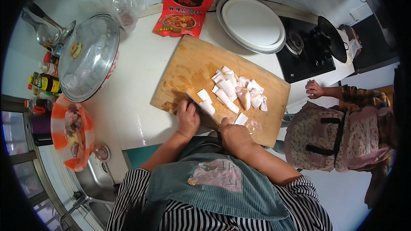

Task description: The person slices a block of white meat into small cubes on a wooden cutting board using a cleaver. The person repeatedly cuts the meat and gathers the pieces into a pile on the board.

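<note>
My right hand [236,134] is closed around the handle of a kitchen knife [205,113], over the near edge of a wooden cutting board [192,61]. The blade points away and to the left, seen nearly edge-on. My left hand [188,118] is at the near side of the blade with its fingers curled; whether it pinches anything is hidden. Two white cut food pieces [205,102] lie just beyond the blade. A loose pile of white slices [227,88], some pinkish, covers the board's right middle. One white piece [241,119] lies close to my right knuckles.
Behind the board stand a red food packet [179,14] and a round tray [252,22]. A lidded pot [88,57] and an orange-and-white bowl of raw meat [72,131] are left, by a sink [96,179]. Right are a gas hob [293,61] and another person [337,134].
</note>
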Motion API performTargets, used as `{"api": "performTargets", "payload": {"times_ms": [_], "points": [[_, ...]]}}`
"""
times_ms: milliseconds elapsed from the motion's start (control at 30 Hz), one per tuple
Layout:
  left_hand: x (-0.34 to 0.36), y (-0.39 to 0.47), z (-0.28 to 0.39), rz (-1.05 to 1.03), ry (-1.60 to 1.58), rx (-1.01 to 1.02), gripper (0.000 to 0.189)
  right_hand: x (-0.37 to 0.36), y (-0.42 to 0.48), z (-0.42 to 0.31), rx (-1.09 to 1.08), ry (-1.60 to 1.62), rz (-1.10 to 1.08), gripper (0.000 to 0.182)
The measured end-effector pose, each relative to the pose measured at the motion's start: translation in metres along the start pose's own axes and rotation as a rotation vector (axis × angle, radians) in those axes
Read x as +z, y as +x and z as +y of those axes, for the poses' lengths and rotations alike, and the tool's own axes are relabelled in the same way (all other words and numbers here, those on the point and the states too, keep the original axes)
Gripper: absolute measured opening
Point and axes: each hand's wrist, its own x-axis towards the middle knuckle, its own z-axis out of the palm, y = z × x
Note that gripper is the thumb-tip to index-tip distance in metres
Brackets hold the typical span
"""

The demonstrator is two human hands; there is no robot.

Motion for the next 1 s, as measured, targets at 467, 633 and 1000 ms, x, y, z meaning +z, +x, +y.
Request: {"api": "performTargets", "payload": {"times_ms": [467, 633, 1000], "points": [[0.004, -0.001, 0.000, 0.114, -0.173, -0.122, 0.026, 0.002, -0.023, 0.033, 0.089, 0.190, 0.256, 0.025], [0.001, 0.002, -0.001, 0.084, -0.147, -0.063, 0.019, -0.016, -0.025, 0.014, 0.024, 0.127, 0.179, 0.025], [-0.002, 0.007, 0.009, 0.131, -0.144, -0.085, 0.010, -0.028, -0.022, 0.018, 0.007, 0.127, 0.050, 0.026]]}}
